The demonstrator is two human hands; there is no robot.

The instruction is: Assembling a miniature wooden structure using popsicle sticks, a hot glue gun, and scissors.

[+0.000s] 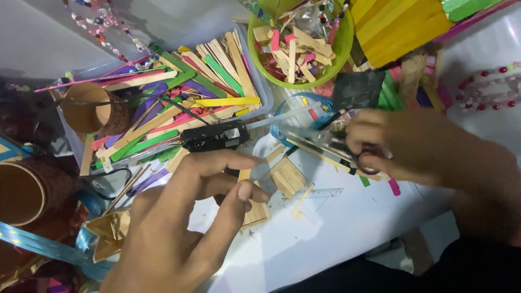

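Scissors in right hand, stick in left hand

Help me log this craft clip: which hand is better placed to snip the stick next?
Right. The right hand already has fingers in the scissors, blades toward the thin wooden stick pinched by the left hand, which seems only to steady it.

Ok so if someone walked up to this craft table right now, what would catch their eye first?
Probably the clear tray heaped with coloured craft sticks at upper left, with the green bowl of stick scraps behind it. In the middle a black glue gun lies across the tray's edge, just above the left hand, which pinches a small stick. To the right, the right hand has its fingers in scissors.
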